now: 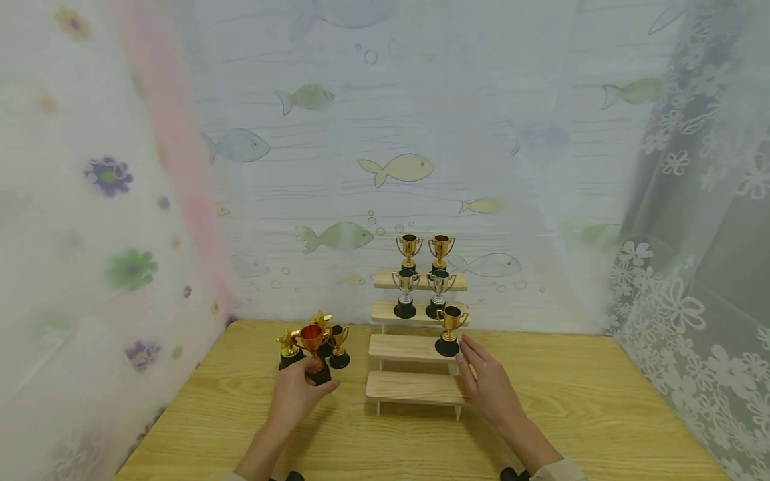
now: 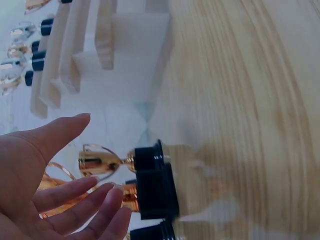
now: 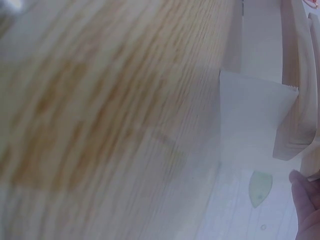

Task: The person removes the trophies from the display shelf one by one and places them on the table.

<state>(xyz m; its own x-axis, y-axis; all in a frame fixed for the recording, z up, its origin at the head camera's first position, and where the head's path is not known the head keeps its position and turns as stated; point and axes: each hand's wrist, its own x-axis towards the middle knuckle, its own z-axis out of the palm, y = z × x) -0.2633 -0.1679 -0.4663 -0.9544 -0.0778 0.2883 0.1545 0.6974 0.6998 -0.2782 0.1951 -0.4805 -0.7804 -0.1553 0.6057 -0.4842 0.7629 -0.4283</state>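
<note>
My left hand point(image 1: 295, 394) is at a copper-red trophy cup point(image 1: 311, 337) on a black base, left of a stepped wooden stand point(image 1: 415, 387). In the left wrist view its thumb is spread away from the fingers, which reach beside the copper cup's base point(image 2: 156, 192). A small gold cup point(image 1: 339, 344) and two gold star trophies point(image 1: 289, 342) stand close around it. My right hand point(image 1: 490, 384) has its fingers extended at the right of a gold cup point(image 1: 451, 324), fingertips right at the black base. That cup stands upright on the stand's second step from the bottom.
Two silver cups point(image 1: 406, 290) stand on the step above, and two gold cups point(image 1: 442, 248) on the top step. White panels point(image 2: 135, 65) support the steps. The stand is on a wood-grain table point(image 1: 577, 401), with a fish-patterned curtain point(image 1: 337, 133) behind.
</note>
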